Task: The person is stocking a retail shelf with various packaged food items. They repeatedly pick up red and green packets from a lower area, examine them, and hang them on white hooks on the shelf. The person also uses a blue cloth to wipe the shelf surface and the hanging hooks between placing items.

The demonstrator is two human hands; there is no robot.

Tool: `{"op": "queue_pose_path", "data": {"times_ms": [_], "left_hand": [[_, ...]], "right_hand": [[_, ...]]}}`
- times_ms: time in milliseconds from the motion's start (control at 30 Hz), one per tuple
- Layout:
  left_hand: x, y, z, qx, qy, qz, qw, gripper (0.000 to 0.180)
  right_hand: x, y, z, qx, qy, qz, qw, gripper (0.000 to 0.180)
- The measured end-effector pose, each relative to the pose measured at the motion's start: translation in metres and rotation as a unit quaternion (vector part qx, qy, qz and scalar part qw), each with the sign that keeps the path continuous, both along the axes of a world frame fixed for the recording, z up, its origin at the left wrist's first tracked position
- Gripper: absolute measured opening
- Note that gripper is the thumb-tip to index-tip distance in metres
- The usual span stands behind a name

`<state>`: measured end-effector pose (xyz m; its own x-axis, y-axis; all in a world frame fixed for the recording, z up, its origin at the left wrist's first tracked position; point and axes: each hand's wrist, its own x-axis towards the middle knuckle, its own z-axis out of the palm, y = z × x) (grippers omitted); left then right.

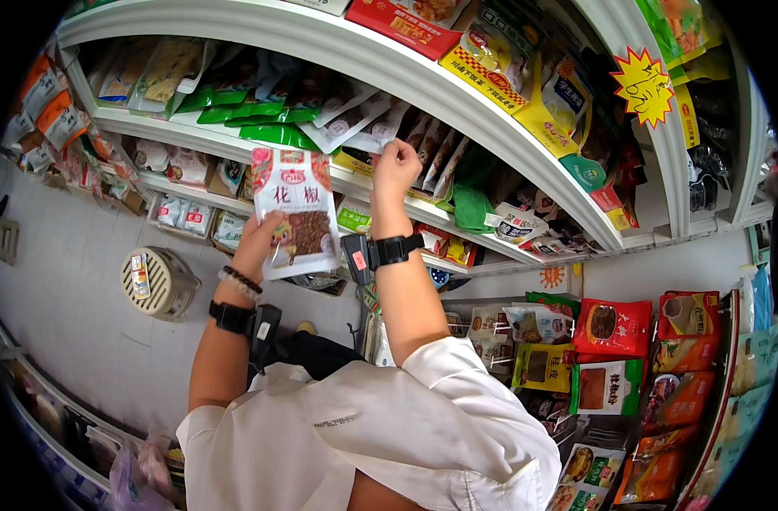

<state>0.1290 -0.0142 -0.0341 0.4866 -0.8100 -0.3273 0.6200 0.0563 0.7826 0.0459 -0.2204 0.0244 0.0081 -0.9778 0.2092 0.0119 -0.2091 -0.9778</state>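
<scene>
- Left hand point(259, 241) grips the pouch point(297, 209) at its lower left, before the shelves point(193, 14).
- Likely light, pliable, slick; edges suit pinching.
- Right hand point(397, 170) curls beside a packet point(377, 129); cannot tell if pinching.

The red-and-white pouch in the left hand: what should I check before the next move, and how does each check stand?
1. Left hand has hold of the pouch: ok.
2. Pouch's printed front faces the camera: ok.
3. Pouch's back is undamaged: cannot tell, it's turned away.
4. Right hand is free of the white packet: cannot tell, fingertips are at its edge.
5. Slatted stool is clear of both hands: ok.
</scene>
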Motion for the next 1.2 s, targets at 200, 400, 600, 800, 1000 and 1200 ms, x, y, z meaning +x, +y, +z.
{"op": "queue_pose_path", "data": {"times_ms": [200,400,600,800,1000,1200], "left_hand": [[0.015,-0.029,0.037,-0.046,-0.044,-0.04,0.997,0.018],[0.031,-0.042,0.049,-0.026,-0.107,-0.089,0.99,0.023],[0.04,-0.055,0.054,-0.023,-0.077,-0.072,0.994,0.021],[0.042,-0.068,0.069,-0.019,-0.045,-0.067,0.997,0.018],[0.044,-0.049,0.047,0.013,-0.042,-0.082,0.996,0.021],[0.039,-0.039,0.035,0.043,-0.045,-0.054,0.997,0.021]], "right_hand": [[-0.02,0.002,-0.015,0.032,0.034,0.053,0.998,0.021],[0.001,0.003,0.004,0.135,0.031,0.081,0.987,0.026],[-0.008,0.034,0.016,-0.131,0.213,0.051,0.967,0.027],[-0.039,0.067,0.025,-0.074,0.154,0.056,0.984,0.024],[-0.073,0.08,0.016,-0.016,0.018,0.104,0.994,0.025],[-0.131,0.103,0.017,0.009,0.092,0.135,0.987,0.025]]}}
